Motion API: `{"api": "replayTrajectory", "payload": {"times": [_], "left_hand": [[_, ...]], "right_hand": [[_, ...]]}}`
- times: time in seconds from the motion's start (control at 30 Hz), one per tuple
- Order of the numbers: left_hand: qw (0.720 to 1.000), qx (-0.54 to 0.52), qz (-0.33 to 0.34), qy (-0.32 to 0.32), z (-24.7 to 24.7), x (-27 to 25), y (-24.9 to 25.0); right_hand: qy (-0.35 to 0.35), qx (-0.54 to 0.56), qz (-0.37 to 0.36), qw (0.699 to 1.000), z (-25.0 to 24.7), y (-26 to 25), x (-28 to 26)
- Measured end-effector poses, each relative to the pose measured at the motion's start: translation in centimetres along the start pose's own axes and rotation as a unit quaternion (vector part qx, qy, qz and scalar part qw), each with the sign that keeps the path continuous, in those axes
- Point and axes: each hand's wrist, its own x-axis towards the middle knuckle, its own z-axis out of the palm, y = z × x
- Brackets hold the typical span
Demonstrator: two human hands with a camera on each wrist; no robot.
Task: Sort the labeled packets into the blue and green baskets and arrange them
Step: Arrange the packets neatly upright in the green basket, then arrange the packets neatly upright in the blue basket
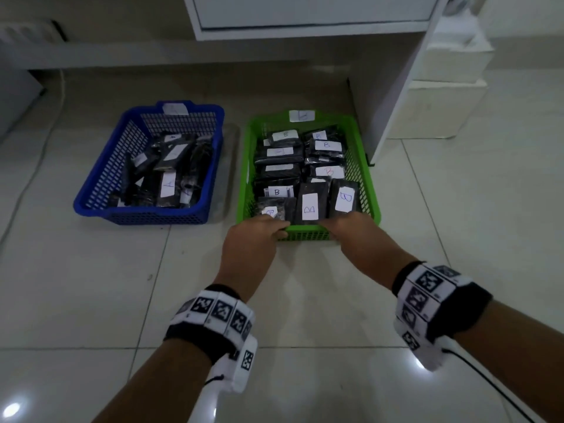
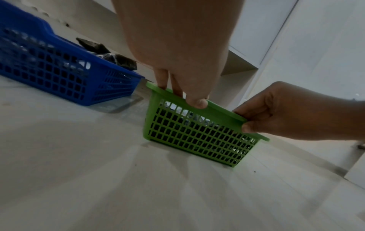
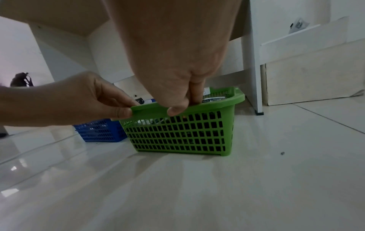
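1. Left hand: clamped on the near rim of the green basket, thumb on the outer face, fingers curled over the edge.
2. Right hand: clamped on the same near rim, just beside the left hand; thumb outside, fingers hooked inside.
3. Green basket: on the tiled floor, directly ahead of both hands. A white tag sits on its far rim.
4. Packets in the green basket: black, with white labels marked "B", laid in rows just beyond the fingertips.
5. Blue basket: on the floor, beyond and to the left of the left hand, beside the green basket without touching it. It holds black packets lying jumbled; the letters there are not clearly legible.
6. White cabinet: stands beyond the right hand, behind the green basket.
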Motion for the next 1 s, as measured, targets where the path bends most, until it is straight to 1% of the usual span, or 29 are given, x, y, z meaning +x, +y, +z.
{"api": "replayTrajectory", "payload": {"times": [0.07, 0.17, 0.23, 0.27, 0.33, 0.4, 0.43, 0.5, 0.53, 0.57, 0.6, 0.67, 0.7, 0.73, 0.77, 0.8, 0.83, 0.87, 0.9, 0.93, 1.0], "left_hand": [[0.999, -0.013, -0.029, -0.01, 0.2, 1.6, -0.2], [0.999, 0.011, -0.036, -0.039, 0.1, 3.5, -0.3], [0.994, 0.049, -0.045, -0.084, -0.4, 4.8, -0.5], [0.989, 0.068, -0.05, -0.118, -0.8, 5.4, -0.7], [0.974, 0.102, -0.034, -0.2, -2.5, 6.8, -1.1], [0.956, 0.145, -0.003, -0.255, -5.3, 8.3, -1.5], [0.946, 0.173, 0.004, -0.274, -6.8, 9.0, -1.7], [0.924, 0.23, -0.012, -0.304, -9.9, 10.4, -3.2], [0.919, 0.244, -0.036, -0.307, -11.2, 11.0, -4.4], [0.921, 0.245, -0.07, -0.295, -12.6, 11.2, -5.8], [0.929, 0.235, -0.111, -0.263, -13.6, 10.9, -7.1], [0.95, 0.197, -0.174, -0.171, -15.1, 9.5, -9.3], [0.956, 0.182, -0.195, -0.122, -15.5, 8.3, -10.2], [0.959, 0.181, -0.207, -0.073, -15.6, 7.0, -11.1], [0.955, 0.194, -0.219, -0.044, -15.5, 5.5, -11.9], [0.947, 0.209, -0.242, -0.037, -15.5, 3.8, -12.9], [0.939, 0.218, -0.262, -0.05, -15.3, 2.4, -13.8], [0.932, 0.218, -0.278, -0.081, -15.1, 1.0, -14.7], [0.928, 0.215, -0.281, -0.114, -15.0, -0.5, -15.6], [0.931, 0.214, -0.264, -0.13, -14.8, -1.5, -16.0], [0.94, 0.233, -0.22, -0.12, -14.4, -2.9, -16.3]], "right_hand": [[-0.022, -0.02, 0.019, 0.999, -0.2, 0.5, 1.9], [-0.034, -0.025, 0.048, 0.998, -0.5, 1.0, 4.0], [-0.034, -0.026, 0.062, 0.997, -0.9, 1.0, 5.1], [-0.033, -0.03, 0.07, 0.997, -1.1, 1.1, 5.6], [-0.033, -0.036, 0.087, 0.995, -1.7, 1.2, 6.6], [-0.049, -0.035, 0.093, 0.994, -2.8, 0.9, 7.5], [-0.073, -0.039, 0.094, 0.992, -3.6, 0.6, 7.8], [-0.135, -0.05, 0.092, 0.985, -5.6, -0.7, 9.0], [-0.155, -0.052, 0.079, 0.983, -6.6, -1.7, 9.7], [-0.159, -0.044, 0.056, 0.985, -7.5, -3.0, 10.7], [-0.153, -0.032, 0.027, 0.987, -8.1, -4.5, 11.8], [-0.14, 0.008, -0.03, 0.99, -8.4, -7.6, 13.9], [-0.135, 0.022, -0.058, 0.989, -8.1, -9.2, 14.8], [-0.139, 0.034, -0.073, 0.987, -7.4, -10.8, 15.6], [-0.135, 0.053, -0.093, 0.985, -6.3, -12.3, 16.1], [-0.132, 0.071, -0.107, 0.983, -4.8, -13.8, 16.7], [-0.126, 0.079, -0.12, 0.981, -3.4, -14.8, 16.9], [-0.134, 0.083, -0.124, 0.98, -2.2, -15.9, 16.8], [-0.14, 0.089, -0.132, 0.977, -0.9, -17.0, 16.6], [-0.143, 0.09, -0.136, 0.976, 0.2, -17.6, 16.3], [-0.129, 0.088, -0.138, 0.978, 1.7, -18.2, 15.6]]}}
